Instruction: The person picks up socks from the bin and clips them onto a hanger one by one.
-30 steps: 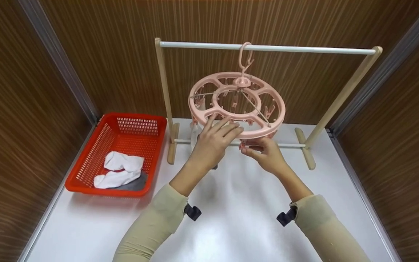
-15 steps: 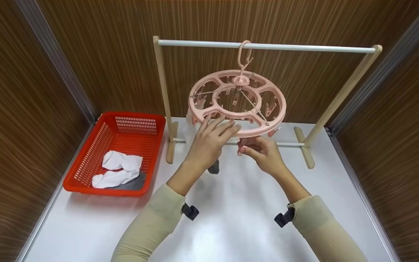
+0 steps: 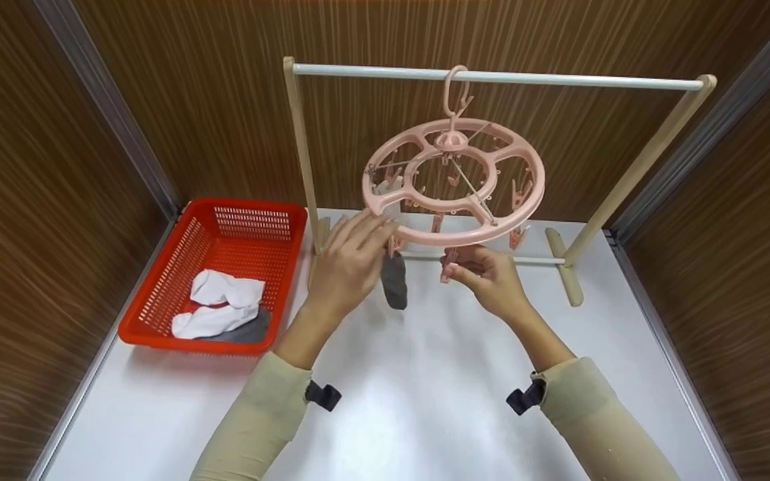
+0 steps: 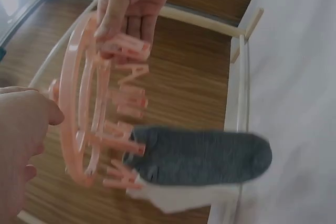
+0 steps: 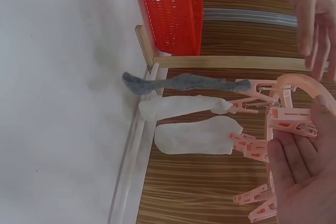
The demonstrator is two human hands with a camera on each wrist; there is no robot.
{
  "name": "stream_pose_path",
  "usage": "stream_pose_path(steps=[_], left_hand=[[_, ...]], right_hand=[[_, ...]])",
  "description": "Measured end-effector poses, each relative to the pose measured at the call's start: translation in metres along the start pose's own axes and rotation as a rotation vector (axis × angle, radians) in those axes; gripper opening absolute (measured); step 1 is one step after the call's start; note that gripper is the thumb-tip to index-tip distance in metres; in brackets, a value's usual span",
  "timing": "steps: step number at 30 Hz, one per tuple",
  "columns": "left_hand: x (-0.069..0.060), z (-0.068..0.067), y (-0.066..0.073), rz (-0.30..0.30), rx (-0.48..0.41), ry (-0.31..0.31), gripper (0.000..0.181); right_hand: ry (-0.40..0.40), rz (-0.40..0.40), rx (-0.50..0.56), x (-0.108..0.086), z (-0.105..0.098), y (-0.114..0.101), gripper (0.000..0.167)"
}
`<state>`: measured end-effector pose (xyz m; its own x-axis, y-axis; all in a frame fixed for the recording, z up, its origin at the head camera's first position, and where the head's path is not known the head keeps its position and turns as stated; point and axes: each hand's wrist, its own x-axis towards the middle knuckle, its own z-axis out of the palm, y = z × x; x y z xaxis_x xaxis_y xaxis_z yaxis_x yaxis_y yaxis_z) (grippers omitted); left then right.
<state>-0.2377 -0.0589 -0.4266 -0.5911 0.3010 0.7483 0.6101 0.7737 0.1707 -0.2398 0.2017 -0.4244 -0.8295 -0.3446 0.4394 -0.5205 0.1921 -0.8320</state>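
A round pink clip hanger (image 3: pixel 454 237) hangs by its hook from the rack's bar. My left hand (image 3: pixel 351 257) lies at the ring's front-left edge, fingers extended and apart from any clip. With thumb and fingers, my right hand (image 3: pixel 495 280) pinches a pink clothespin (image 3: pixel 450 264) under the front rim; the right wrist view shows this clothespin (image 5: pixel 291 121) holding no sock. A grey sock (image 3: pixel 395 280) dangles from the hanger beside my left hand. Two white socks (image 5: pixel 197 136) hang from neighbouring clips in the right wrist view, largely hidden in the head view.
The wooden rack with a white bar (image 3: pixel 572 79) stands at the back of the white table (image 3: pixel 412 414). To the left sits a red basket (image 3: pixel 298 267) with white socks (image 3: pixel 224 304) and a grey sock (image 3: pixel 251 331) inside. Wood-patterned walls (image 3: pixel 224 100) enclose the table.
The hanger ring has shifted a little to the right. My left hand has moved left along its rim, and the grey sock shows more fully. The right hand still pinches the clothespin.
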Motion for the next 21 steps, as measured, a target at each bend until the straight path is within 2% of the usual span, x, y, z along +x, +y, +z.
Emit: stream_pose_path(steps=[5,8,10,12,16,21], left_hand=[[-0.026,-0.015,-0.034,-0.076,0.037,0.007,0.047],[-0.045,-0.022,-0.058,-0.127,0.04,0.008,0.043],[-0.061,-0.027,-0.074,-0.183,0.049,-0.009,0.041],[-0.077,-0.033,-0.091,-0.251,0.074,-0.045,0.041],[-0.108,-0.042,-0.123,-0.401,0.143,-0.171,0.046],[-0.134,-0.045,-0.155,-0.519,0.187,-0.326,0.042]], right_hand=[[0.009,0.001,0.024,0.0,0.0,0.003,0.014],[0.018,-0.015,0.044,-0.002,0.0,0.006,0.012],[0.012,-0.021,0.055,-0.002,0.0,0.007,0.012],[0.008,-0.022,0.06,-0.002,0.0,0.007,0.012],[0.009,-0.017,0.06,-0.001,0.001,0.007,0.013],[0.006,-0.015,0.07,0.0,0.002,0.007,0.014]])
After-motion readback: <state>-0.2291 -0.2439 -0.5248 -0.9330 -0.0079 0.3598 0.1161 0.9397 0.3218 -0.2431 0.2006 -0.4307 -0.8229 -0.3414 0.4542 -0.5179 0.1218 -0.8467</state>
